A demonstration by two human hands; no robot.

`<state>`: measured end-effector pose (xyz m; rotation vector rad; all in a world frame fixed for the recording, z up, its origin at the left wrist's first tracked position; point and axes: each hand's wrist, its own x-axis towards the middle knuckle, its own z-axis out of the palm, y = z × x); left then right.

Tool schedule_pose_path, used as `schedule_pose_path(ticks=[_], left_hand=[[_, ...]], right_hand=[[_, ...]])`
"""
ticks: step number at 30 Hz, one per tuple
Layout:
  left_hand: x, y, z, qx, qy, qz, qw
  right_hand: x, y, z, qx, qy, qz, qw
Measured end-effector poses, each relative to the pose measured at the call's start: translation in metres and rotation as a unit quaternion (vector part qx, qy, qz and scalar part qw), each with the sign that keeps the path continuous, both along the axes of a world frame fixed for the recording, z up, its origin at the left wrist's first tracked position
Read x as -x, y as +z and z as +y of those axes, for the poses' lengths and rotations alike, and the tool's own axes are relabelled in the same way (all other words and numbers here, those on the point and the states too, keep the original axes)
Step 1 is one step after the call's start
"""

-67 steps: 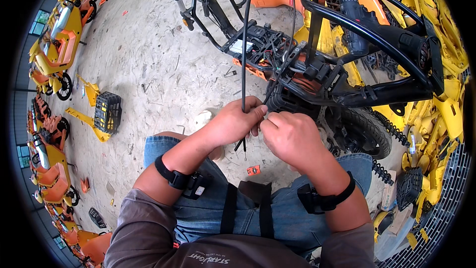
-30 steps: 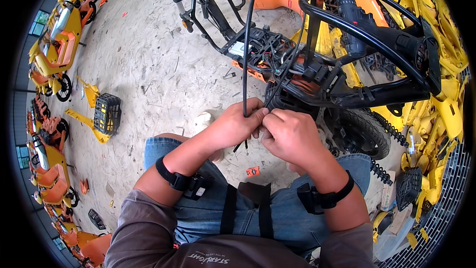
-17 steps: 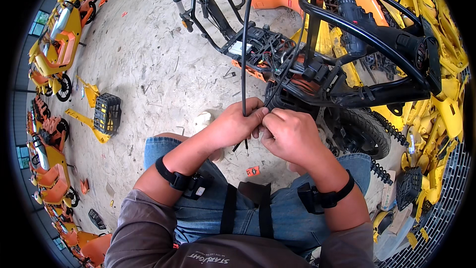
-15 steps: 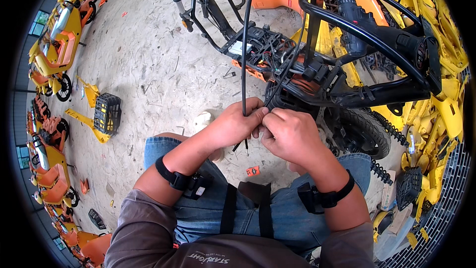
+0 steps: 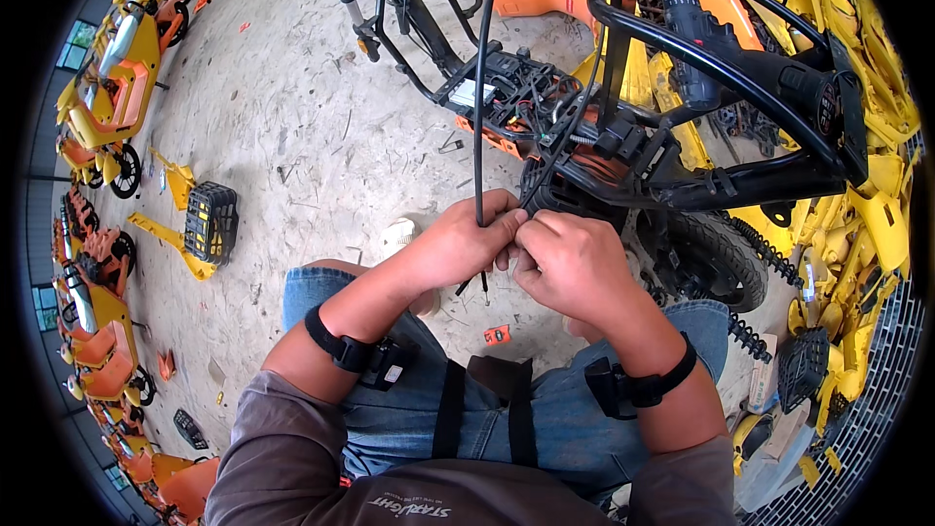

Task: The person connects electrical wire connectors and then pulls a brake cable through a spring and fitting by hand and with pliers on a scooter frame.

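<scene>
My left hand [image 5: 477, 239] is closed on a long black cable [image 5: 481, 97], which runs up from my fingers past the top edge, its loose ends hanging below. My right hand [image 5: 570, 258] has its fingers pinched right beside my left thumb, on a thinner black cable [image 5: 585, 88]; the very fingertips are partly hidden. Just beyond my hands stands a stripped black bike frame [image 5: 740, 195], with wiring and a controller tray [image 5: 506, 88] at its middle and a wheel [image 5: 721, 263] at the right. A black power drill [image 5: 687, 34] rests in the upper part of the frame.
Yellow-orange bikes [image 5: 112, 97] line the left side. A black basket [image 5: 212, 219] lies on yellow panels on the concrete floor [image 5: 302, 136]. Yellow body parts [image 5: 877, 214] are heaped at the right, with coiled black shocks [image 5: 755, 244]. An orange scrap [image 5: 498, 335] lies between my legs.
Compared with about two seconds ago, my right hand sits slightly higher and the thinner cable's upper loop has shifted right. Over the last half second my hands have barely moved.
</scene>
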<state>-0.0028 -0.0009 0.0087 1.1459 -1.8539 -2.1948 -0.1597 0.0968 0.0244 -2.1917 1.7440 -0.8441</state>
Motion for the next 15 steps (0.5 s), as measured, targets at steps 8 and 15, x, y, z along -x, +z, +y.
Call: schedule_pose_path(ticks=[8, 15], left_hand=[[-0.0002, 0.0013, -0.0018, -0.006, -0.013, -0.009, 1.000], [-0.0001, 0.0016, -0.0018, -0.006, -0.011, -0.003, 1.000]], right_hand=[[0.0004, -0.0011, 0.0004, 0.004, 0.000, -0.007, 1.000], [-0.0006, -0.0009, 0.0008, 0.003, -0.007, -0.006, 1.000]])
